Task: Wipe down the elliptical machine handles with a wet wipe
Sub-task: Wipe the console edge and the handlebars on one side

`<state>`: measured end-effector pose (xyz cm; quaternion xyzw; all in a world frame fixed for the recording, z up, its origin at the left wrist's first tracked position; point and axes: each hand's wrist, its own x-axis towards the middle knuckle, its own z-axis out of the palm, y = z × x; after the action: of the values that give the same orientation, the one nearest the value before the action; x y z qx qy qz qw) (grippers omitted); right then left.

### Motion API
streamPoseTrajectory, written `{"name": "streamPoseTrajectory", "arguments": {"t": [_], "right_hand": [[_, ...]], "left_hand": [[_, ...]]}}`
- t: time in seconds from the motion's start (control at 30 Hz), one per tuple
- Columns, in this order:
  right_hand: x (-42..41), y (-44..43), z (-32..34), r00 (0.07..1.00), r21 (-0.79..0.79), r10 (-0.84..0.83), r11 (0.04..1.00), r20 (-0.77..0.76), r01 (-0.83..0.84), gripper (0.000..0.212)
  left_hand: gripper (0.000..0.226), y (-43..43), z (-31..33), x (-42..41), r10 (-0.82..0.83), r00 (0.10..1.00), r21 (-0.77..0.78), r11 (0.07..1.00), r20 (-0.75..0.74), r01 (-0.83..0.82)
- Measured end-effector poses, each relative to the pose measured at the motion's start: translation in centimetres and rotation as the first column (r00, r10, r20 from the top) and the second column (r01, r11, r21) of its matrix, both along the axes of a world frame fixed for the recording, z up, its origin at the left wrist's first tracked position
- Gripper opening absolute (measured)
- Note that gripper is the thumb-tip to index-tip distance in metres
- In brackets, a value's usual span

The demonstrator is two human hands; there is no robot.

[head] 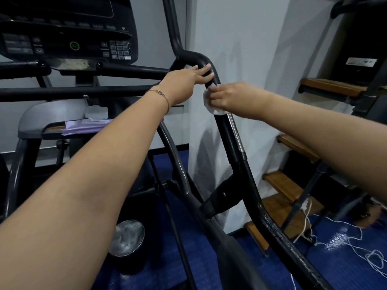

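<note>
both arms are stretched out to the black handle (pixel 228 130) on the right side of the elliptical, the bar that curves over at the top and runs down toward the lower right. the left hand (pixel 184 84) lies on the upper bend of that handle, fingers (pixel 204 71) extended and draped over the bar, a loose rest more than a tight clasp, and a thin gold bracelet (pixel 161 96) shows at the wrist. just below it, the right hand (pixel 227 97) is closed around a white wet wipe (pixel 211 101), pressing the wipe against the handle right under the bend; the wipe bunches out to the left of the fingers and below them, touching the black grip. further down the same bar a strip of bare metal (pixel 236 132) shows along the grip. up at the top left sits the console (pixel 69 30) with its keypad and a green ringed button. on the grey ledge (pixel 31 122) at left lies a pale purple wipe packet (pixel 88 125), well apart from the hands. a round metal bin lid (pixel 126 237) is down on the blue carpet (pixel 335 258), and white cords (pixel 356 243) trail across the floor at lower right beside wooden steps (pixel 280 185).
</note>
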<state>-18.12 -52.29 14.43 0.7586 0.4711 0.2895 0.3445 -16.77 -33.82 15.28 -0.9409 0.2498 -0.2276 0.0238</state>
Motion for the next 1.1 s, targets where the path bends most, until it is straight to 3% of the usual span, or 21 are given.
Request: {"name": "streamPoseTrajectory", "arguments": {"t": [0.07, 0.23, 0.33, 0.4, 0.47, 0.53, 0.6, 0.73, 0.93, 1.1], "right_hand": [[-0.4, -0.1, -0.2, 1.0, 0.034, 0.013, 0.999, -0.015, -0.013, 0.045], [-2.7, -3.8, -5.0, 0.973, 0.079, 0.23, 0.97, 0.023, -0.231, 0.043], [-2.1, -2.2, -4.6, 0.99, 0.349, 0.137, 0.926, 0.041, -0.143, 0.041], [-2.4, 0.2, -4.9, 0.998, 0.62, 0.015, 0.784, -0.058, 0.024, 0.036], [-3.0, 1.5, -6.2, 0.964, 0.81, -0.058, 0.53, -0.259, 0.25, 0.044], [-4.5, 1.7, -7.9, 0.924, 0.877, -0.078, 0.296, -0.374, 0.379, 0.049], [-6.5, 1.4, -9.5, 0.902, 0.882, -0.069, 0.19, -0.425, 0.431, 0.045], [-7.8, 1.2, -9.6, 0.855, 0.837, -0.191, 0.187, -0.482, 0.514, 0.039], [-4.0, 3.2, -4.5, 0.837, 0.768, -0.337, 0.35, -0.43, 0.536, 0.042], [-4.8, 2.3, -8.3, 0.83, 0.781, -0.395, 0.332, -0.394, 0.529, 0.043]], "left_hand": [[0.095, -0.1, 0.0, 0.1, 0.003, 1.0, 0.005, 1.0, 0.002, -0.003], [0.094, 0.1, -0.1, 0.2, -0.006, 1.0, 0.005, 1.0, 0.028, 0.006], [0.094, 0.1, -0.1, 0.0, -0.011, 1.0, -0.001, 1.0, 0.029, 0.011], [0.092, 0.1, -0.3, 0.0, -0.014, 1.0, -0.027, 1.0, 0.018, 0.015], [0.09, 0.0, -0.5, 0.0, -0.001, 1.0, -0.046, 0.999, 0.009, 0.002], [0.089, -0.3, -0.5, -0.2, 0.015, 1.0, -0.048, 0.999, 0.006, -0.015], [0.088, -0.6, -0.4, -0.5, 0.029, 1.0, -0.041, 0.999, 0.006, -0.029], [0.086, -0.9, -0.4, -1.0, 0.053, 0.999, -0.022, 0.998, 0.0, -0.053], [0.085, -1.4, -0.1, -1.3, 0.061, 0.998, 0.001, 0.998, 0.001, -0.061], [0.084, -1.5, -0.1, -1.1, 0.068, 0.998, 0.021, 0.997, 0.006, -0.068]]}}
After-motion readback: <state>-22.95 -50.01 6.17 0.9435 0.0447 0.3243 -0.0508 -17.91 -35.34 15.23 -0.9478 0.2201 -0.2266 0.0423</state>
